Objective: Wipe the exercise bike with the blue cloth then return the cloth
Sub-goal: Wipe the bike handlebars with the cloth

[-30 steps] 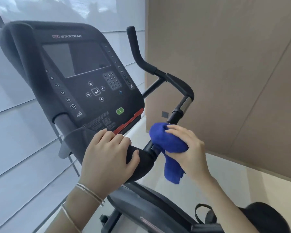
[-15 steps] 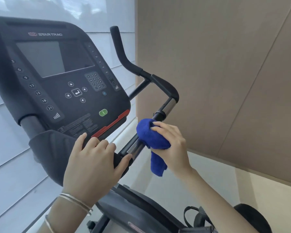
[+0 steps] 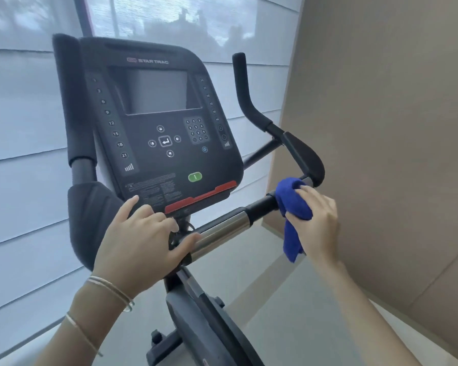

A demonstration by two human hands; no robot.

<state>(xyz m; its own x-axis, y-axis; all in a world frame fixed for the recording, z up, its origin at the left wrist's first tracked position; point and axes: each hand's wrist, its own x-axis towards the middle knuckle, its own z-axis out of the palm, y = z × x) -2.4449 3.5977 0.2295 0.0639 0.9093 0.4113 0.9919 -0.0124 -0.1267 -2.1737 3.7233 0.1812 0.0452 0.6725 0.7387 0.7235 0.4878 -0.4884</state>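
The black exercise bike fills the middle of the head view, its console [image 3: 159, 133] facing me. A handlebar [image 3: 222, 231] with a chrome sleeve runs from centre to the right. My right hand [image 3: 319, 220] holds the blue cloth [image 3: 292, 204] wrapped around the black part of the bar, just below the right elbow pad [image 3: 303, 157]. One end of the cloth hangs down under the bar. My left hand [image 3: 140, 239] grips the bar's middle, under the console, thumb on the chrome sleeve.
A window with pale blinds [image 3: 24, 154] stands right behind the bike. A tan panelled wall [image 3: 381, 128] closes the right side. The bike's frame [image 3: 204, 320] runs down toward me over a light floor [image 3: 275, 326].
My right hand has slid the blue cloth along the handlebar to the right, from beside my left hand up to the elbow pad. The view has swung to face the console squarely.
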